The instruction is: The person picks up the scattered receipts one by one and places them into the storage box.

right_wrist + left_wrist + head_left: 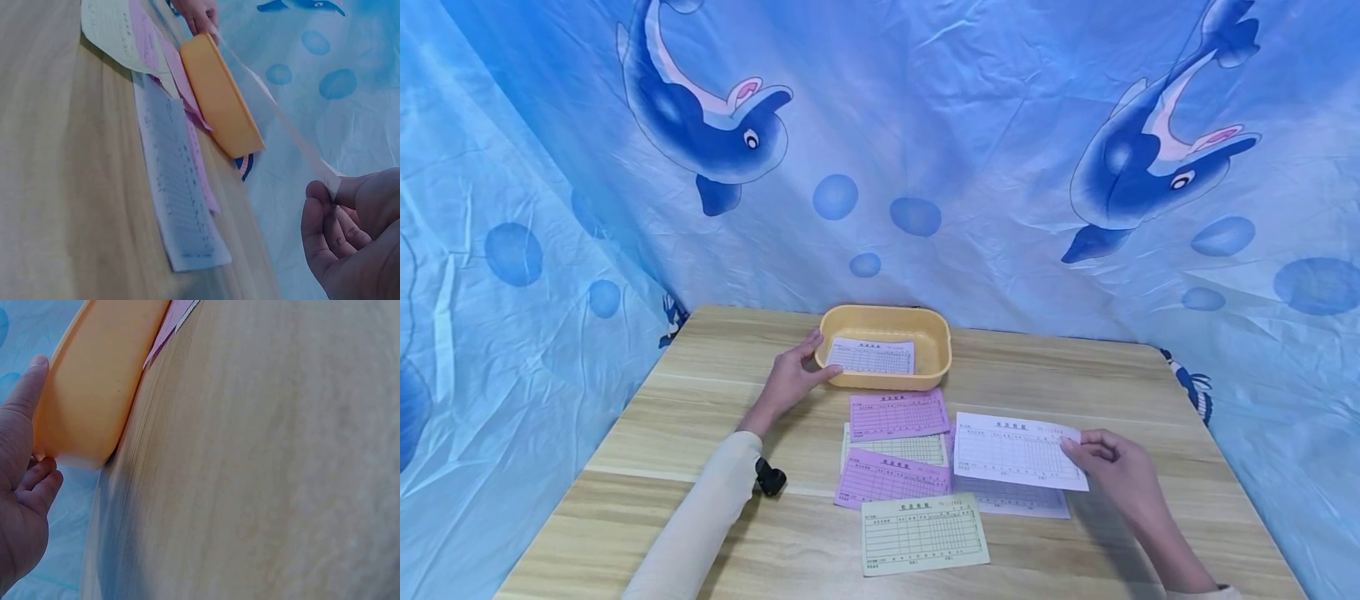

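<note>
My left hand (pixel 790 375) grips the left end of a yellow plastic basin (pixel 887 382), thumb at the front rim and fingers at the side. Inside the basin lies a white receipt slip (pixel 871 357). Between thumb and fingers, my right hand (pixel 1120 468) pinches the right edge of another white receipt slip (pixel 1015 450), raised above the table in the right wrist view. Under it lies a further white slip (pixel 172 162). Left of that are pink slips (pixel 898 415) with a green slip (pixel 932 450) partly covered between them. Another green slip (pixel 925 535) lies nearest to me.
The wooden table (pixel 700 392) carries all of these, with the basin near its back edge. Behind and beside it hangs a blue curtain (pixel 970 108) with dolphins. A black wrist device (pixel 770 477) is on my left sleeve.
</note>
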A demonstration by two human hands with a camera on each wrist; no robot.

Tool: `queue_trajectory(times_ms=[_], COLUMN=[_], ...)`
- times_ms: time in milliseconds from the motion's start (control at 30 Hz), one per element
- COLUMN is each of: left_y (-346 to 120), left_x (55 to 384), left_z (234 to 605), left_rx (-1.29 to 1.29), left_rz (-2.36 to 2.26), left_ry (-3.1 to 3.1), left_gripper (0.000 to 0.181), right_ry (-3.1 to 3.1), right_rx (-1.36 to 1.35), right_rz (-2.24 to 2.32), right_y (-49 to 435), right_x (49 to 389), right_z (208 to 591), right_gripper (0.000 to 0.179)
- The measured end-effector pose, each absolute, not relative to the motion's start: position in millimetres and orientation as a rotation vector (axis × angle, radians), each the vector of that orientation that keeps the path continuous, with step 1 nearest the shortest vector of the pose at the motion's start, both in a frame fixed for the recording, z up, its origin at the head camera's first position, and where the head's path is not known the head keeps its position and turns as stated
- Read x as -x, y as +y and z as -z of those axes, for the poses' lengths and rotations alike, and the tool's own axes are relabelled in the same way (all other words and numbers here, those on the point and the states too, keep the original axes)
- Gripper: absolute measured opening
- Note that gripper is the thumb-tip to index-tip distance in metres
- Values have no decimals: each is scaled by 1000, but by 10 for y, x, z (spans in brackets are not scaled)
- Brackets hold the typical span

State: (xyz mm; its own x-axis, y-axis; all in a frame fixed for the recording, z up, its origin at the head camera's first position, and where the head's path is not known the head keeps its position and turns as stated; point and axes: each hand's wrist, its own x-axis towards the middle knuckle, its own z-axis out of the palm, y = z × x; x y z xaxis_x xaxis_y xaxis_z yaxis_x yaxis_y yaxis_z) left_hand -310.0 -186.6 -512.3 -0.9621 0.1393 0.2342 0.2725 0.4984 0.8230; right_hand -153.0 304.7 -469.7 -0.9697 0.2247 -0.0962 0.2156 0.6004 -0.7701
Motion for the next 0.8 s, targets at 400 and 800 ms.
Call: queue_trajectory(times_ms=[400,800], left_y=[-1862,-1859], left_x=[3093,3100], left_z=[5143,5155], left_rx=[360,362], left_rz=[1449,1419], left_ry=[-2596,-2594], left_gripper=[94,94], right_ry=[-2719,-2606], right_rx=[249,108], right_rz=[-1366,-1430], right_y=[2844,2661], right_x=[1764,2042], right_z=[4594,4512], right_gripper=[46,43])
